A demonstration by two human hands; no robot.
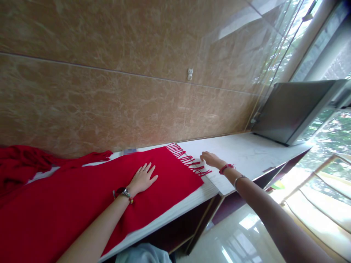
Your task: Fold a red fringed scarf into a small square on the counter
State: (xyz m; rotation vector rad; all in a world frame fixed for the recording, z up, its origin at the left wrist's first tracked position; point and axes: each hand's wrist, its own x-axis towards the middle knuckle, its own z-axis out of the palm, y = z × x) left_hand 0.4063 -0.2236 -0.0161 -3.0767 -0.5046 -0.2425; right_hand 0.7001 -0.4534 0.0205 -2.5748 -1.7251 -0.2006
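The red scarf (pixel 90 186) lies spread beneath the left hand (pixel 143 178), reaching away past its wrist on one side and ending just beyond its fingertips in a fringe (pixel 188 159). The left hand is flat, fingers apart, resting on the cloth without gripping. The right hand (pixel 212 159) is just beside the fringe, its fingers loosely curled; I cannot tell whether it touches or pinches a strand. Left of the left hand, bunched red cloth (pixel 27 160) lies against the wall (pixel 109 102). The bare desk (pixel 238 149) extends beyond the right hand towards a grey appliance (pixel 290 109).

Below the left hand, the scarf runs over the desk's near edge, so its own weight could drag it off if that hand lifts. Sideways pressure could ruck the cloth; the watch (pixel 121 191) or beads might snag the weave, and the strands could tangle.
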